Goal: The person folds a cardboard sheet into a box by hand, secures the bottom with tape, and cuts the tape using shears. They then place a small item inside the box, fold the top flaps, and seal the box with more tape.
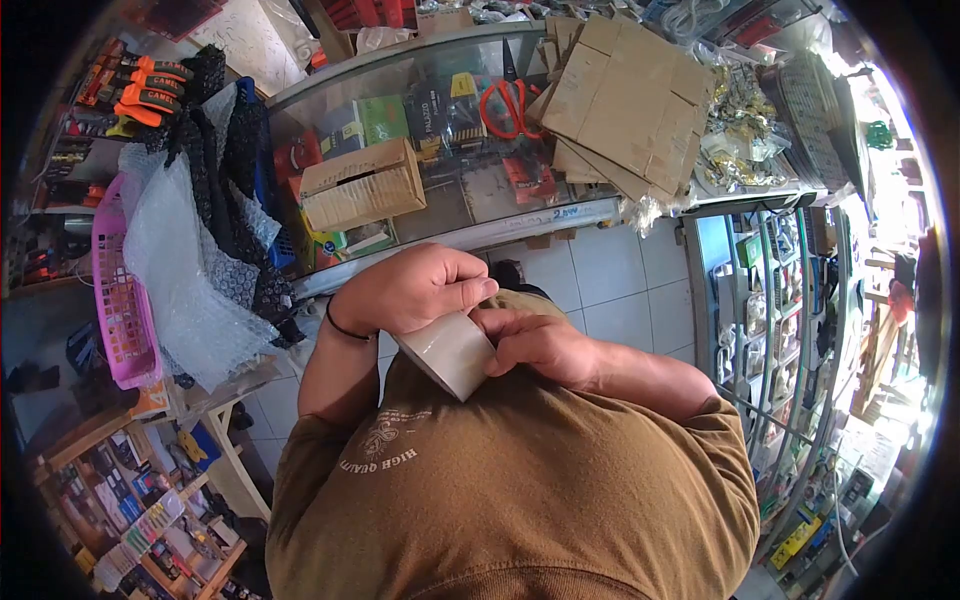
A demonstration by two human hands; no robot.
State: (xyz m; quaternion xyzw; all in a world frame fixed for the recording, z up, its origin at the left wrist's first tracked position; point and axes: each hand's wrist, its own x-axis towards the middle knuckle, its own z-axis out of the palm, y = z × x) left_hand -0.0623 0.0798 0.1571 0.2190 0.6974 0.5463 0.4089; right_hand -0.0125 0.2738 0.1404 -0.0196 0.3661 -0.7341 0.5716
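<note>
A wide roll of beige packing tape (449,357) is held tilted close to my chest, just under both hands. My left hand (428,287), with a dark band at the wrist, is closed at the upper left of the roll. Its fingers are curled and its thumb points right; part of its grip is hidden. From the right, my right hand (540,345) pinches at the roll's right edge, thumb and fingers bent. The tape's loose end cannot be made out.
Ahead stands a glass counter (450,235) bearing an open cardboard box (362,187), red-handled scissors (511,108) and stacked cardboard sheets (630,100). Bubble wrap (190,255) hangs beside a pink basket (122,290) at left. Shelves of goods (770,290) line the right.
</note>
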